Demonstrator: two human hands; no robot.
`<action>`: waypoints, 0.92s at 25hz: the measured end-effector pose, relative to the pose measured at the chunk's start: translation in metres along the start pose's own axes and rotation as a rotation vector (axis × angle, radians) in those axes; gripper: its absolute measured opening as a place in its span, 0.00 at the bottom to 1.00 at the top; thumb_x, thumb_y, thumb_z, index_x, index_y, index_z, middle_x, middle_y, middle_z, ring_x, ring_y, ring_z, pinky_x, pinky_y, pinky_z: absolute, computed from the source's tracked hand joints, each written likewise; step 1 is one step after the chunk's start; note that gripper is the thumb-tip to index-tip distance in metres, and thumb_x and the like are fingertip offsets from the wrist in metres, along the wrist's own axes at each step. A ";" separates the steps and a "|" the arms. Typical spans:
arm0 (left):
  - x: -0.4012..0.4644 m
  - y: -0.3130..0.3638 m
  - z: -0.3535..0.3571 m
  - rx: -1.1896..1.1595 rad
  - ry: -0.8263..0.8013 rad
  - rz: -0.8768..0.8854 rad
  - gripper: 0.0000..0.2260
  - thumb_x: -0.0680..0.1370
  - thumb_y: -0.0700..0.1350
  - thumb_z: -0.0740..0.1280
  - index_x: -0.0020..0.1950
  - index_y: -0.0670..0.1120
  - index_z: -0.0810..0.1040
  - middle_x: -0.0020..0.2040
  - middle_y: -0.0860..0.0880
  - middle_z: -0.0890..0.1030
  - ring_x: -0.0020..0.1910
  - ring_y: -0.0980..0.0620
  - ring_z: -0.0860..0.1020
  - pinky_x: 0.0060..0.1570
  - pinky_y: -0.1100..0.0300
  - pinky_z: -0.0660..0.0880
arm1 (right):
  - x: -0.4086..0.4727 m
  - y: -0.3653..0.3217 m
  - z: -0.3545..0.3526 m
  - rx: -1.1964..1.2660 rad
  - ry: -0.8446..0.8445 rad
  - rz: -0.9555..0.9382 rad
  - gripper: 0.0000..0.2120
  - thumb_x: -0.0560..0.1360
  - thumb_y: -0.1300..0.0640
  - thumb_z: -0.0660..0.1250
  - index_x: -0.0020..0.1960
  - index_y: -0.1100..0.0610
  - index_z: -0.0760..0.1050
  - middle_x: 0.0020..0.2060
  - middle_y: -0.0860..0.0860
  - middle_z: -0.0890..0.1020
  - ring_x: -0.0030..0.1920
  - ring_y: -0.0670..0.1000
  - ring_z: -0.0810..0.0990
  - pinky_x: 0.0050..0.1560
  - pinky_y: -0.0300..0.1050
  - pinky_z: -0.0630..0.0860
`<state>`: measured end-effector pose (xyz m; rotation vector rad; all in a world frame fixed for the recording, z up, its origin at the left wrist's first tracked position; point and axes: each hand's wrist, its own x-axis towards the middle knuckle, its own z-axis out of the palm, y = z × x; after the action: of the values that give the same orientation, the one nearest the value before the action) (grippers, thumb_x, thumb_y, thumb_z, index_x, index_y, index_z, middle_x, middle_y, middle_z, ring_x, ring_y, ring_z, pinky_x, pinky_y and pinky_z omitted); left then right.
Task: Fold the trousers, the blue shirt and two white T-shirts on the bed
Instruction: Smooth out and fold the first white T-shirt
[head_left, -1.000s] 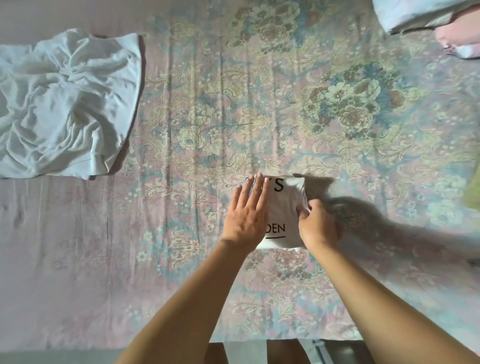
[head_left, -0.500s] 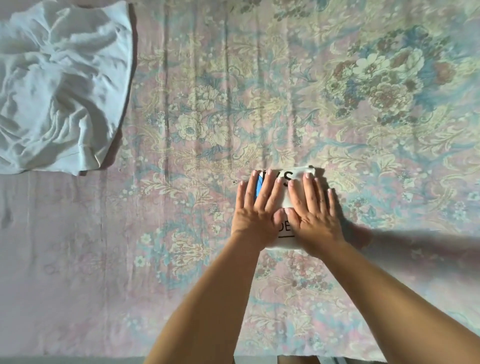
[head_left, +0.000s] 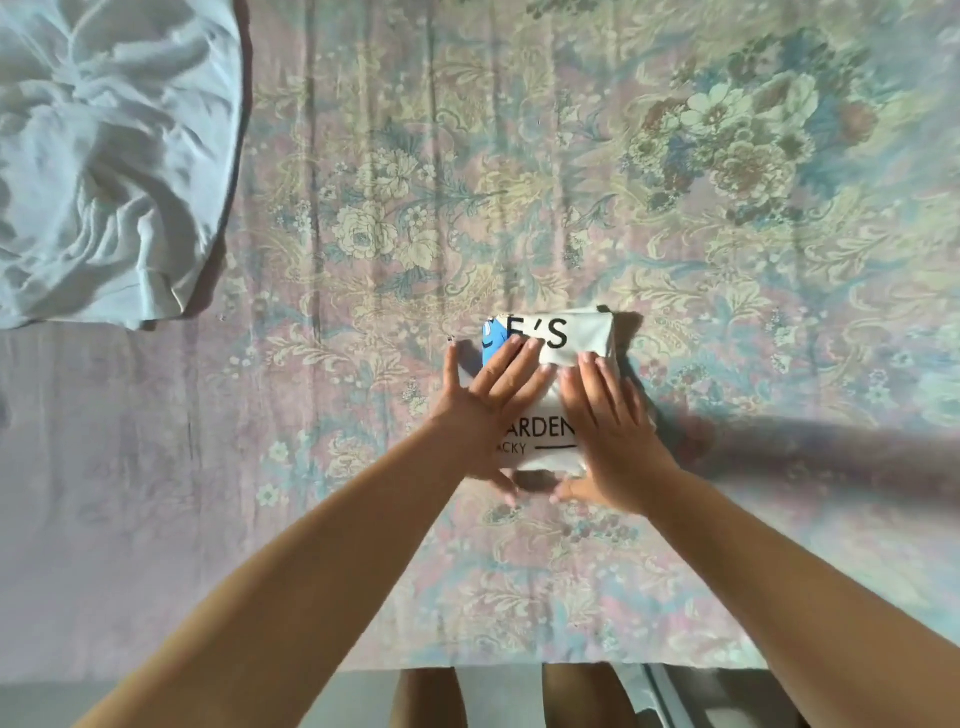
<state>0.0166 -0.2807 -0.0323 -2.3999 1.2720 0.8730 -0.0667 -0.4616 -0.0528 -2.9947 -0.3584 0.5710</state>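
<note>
Plainly, hands: two were in view, side by side near the middle of the bed's near edge, both flat on one folded garment.
Left hand (head_left: 485, 410): fingers straight and spread, palm down on the left half of the folded white T-shirt (head_left: 563, 332); it gripped nothing, it pressed.
Right hand (head_left: 608, 421): fingers straight and close together, laid on the right half of the same bundle, its thumb at the near edge; likewise pressing, not pinching.
Why held so: probably to flatten the last fold and squeeze out trapped air, so the small packet would keep its shape once let go.
Folded white T-shirt: a compact rectangle with black lettering and a blue patch at its far-left corner, lying on the bed (head_left: 727, 312) a little in from the near edge, roughly central between left and right.
Second white T-shirt (head_left: 104, 156): crumpled and unfolded at the far-left corner of the bed, well apart from the hands.
Count: two white T-shirts seen, one folded, one not; the trousers and the blue shirt were not in view.
Progress, as a judgement: this garment looked finished bar the pressing; the crumpled one seemed the likely next piece.
Bed: covered in a floral sheet.
</note>
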 end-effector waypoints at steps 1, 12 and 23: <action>0.001 -0.002 -0.006 0.027 -0.012 -0.018 0.58 0.65 0.72 0.63 0.71 0.46 0.25 0.73 0.43 0.28 0.73 0.44 0.30 0.65 0.28 0.49 | 0.002 0.000 -0.003 -0.002 -0.001 0.000 0.56 0.57 0.30 0.62 0.74 0.64 0.54 0.73 0.64 0.59 0.74 0.63 0.57 0.70 0.60 0.56; -0.112 -0.019 -0.057 -0.333 0.703 0.111 0.14 0.79 0.44 0.53 0.65 0.45 0.67 0.63 0.42 0.70 0.64 0.39 0.73 0.29 0.52 0.80 | -0.019 -0.006 -0.163 0.064 0.195 -0.415 0.37 0.53 0.80 0.63 0.60 0.61 0.76 0.52 0.59 0.82 0.46 0.60 0.84 0.28 0.47 0.81; -0.425 -0.074 -0.056 -0.390 0.533 -0.639 0.29 0.51 0.41 0.79 0.52 0.42 0.82 0.50 0.39 0.82 0.48 0.41 0.82 0.43 0.50 0.80 | -0.017 -0.230 -0.363 -0.214 0.438 -0.698 0.22 0.68 0.66 0.54 0.51 0.55 0.83 0.47 0.55 0.84 0.46 0.55 0.84 0.30 0.42 0.80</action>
<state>-0.0831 0.0077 0.2773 -3.1997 0.3851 0.3111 0.0037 -0.2521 0.3162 -2.7671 -1.3911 -0.1929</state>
